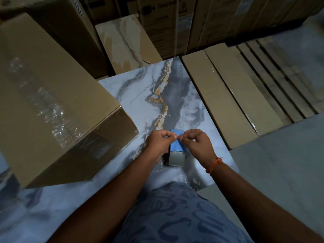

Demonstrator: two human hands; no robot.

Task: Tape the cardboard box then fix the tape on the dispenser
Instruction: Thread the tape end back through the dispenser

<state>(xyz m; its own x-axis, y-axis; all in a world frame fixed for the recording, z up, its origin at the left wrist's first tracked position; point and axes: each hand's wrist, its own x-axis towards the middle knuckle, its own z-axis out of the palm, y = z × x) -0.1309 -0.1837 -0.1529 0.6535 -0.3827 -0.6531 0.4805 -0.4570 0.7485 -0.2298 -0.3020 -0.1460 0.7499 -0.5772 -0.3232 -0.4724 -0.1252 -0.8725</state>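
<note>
Down on the marbled tile [175,95], the tape dispenser [176,146] stands just right of the big cardboard box [52,106], whose top seam already carries wrinkled clear tape [52,109]. Both hands meet over the dispenser's blue top: the left hand [158,140] grips its side with thumb and forefinger pinched at the upper edge, and the right hand [196,142] pinches something thin there, likely the tape end, too small to tell. An orange thread [213,164] circles the right wrist.
</note>
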